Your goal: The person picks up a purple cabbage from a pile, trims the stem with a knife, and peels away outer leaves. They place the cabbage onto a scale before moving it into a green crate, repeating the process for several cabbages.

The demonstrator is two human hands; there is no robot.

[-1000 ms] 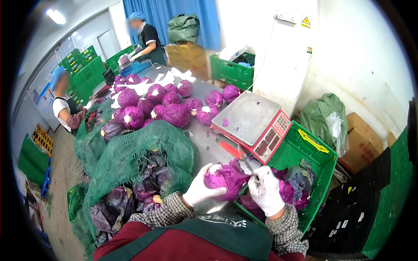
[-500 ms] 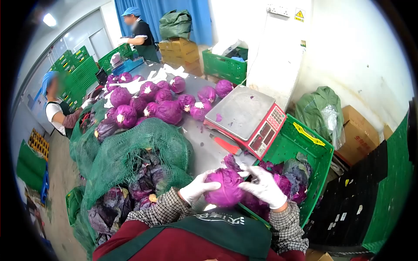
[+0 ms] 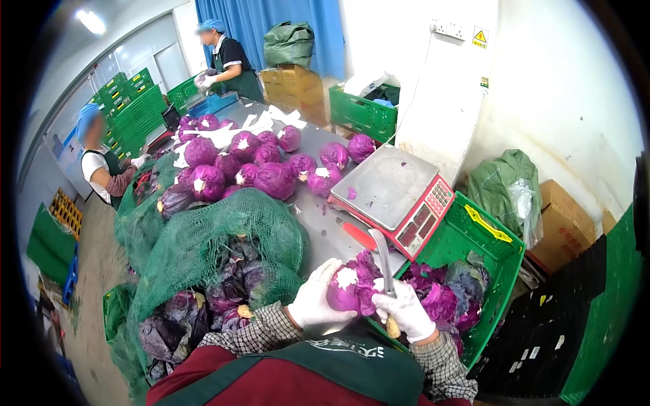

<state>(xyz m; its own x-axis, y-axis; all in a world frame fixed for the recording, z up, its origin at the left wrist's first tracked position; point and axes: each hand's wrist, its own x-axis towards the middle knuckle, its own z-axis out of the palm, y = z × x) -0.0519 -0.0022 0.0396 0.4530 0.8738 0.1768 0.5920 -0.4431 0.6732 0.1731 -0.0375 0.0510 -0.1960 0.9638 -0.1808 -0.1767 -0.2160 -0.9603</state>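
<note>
My left hand (image 3: 318, 299), in a white glove, is wrapped round the side of a red cabbage (image 3: 343, 298). The cabbage's pale cut stem faces up, and loose purple leaves stand out on its right. My right hand (image 3: 405, 310), gloved too, is closed on a knife (image 3: 384, 260) with a curved metal blade and a wooden handle. Its blade points up and away from me, close beside the cabbage's right side. Below the right hand, a green crate (image 3: 504, 260) holds loose purple and grey-green cabbage leaves (image 3: 440, 304).
A red scale (image 3: 389, 193) stands ahead, with a red-orange object (image 3: 357, 235) by its edge. Many cabbages (image 3: 274, 179) lie on the metal table (image 3: 317, 233). A green mesh sack (image 3: 230, 220) of dark cabbages fills the left. Two co-workers (image 3: 233, 68) stand beyond.
My right hand has left the cabbage's side and now grips the knife upright. The cabbage has turned, so its cut stem shows. My view has shifted slightly.
</note>
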